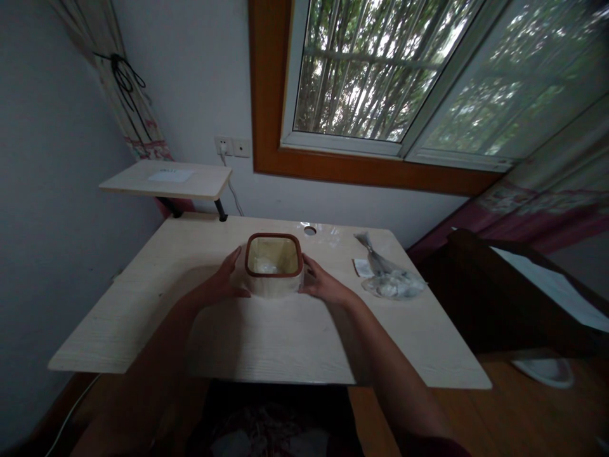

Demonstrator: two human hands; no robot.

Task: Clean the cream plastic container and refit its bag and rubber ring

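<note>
A cream storage bin [275, 287] with a brown rim and rounded corners stands upright on the pale wooden desk [285, 343]. Its inside is yellowish, and something whitish and shiny [266, 265] shows at the bottom, too unclear to name. My left hand [226, 279] cups the bin's left side, thumb low near its front corner. On the opposite side, my right hand [323, 281] has its fingers curved against the wall of the bin. The fingertips behind the bin's sides are partly hidden.
Right of the bin lies a clear plastic bag [392, 281] with whitish contents, its neck twisted, beside a small white card [363, 268]. A raised shelf [190, 181] carries a paper sheet at the back left. A cable hole [309, 231] sits near the rear edge.
</note>
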